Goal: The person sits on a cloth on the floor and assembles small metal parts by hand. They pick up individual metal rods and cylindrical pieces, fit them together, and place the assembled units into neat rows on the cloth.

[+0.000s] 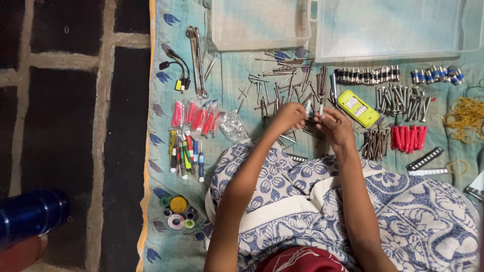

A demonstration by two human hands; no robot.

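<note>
My left hand (288, 118) and my right hand (334, 126) meet over a light blue patterned mat (161, 106), fingertips close together. Each hand pinches small metal pieces, nails or screws (308, 107), above a scattered pile of nails (282, 83). A yellow box-shaped device (357, 108) lies just right of my right hand. My forearms reach out over a blue-and-white patterned cloth (423, 221) on my lap.
Two clear plastic boxes (259, 22) sit at the far edge. Wrenches (197, 60), packets of red plugs (194, 117), small screwdrivers (185, 153) and tape rolls (177, 211) lie left. Rows of bolts (367, 75), red plugs (408, 137) and rubber bands (465, 117) lie right. A blue bottle (31, 212) rests on the floor.
</note>
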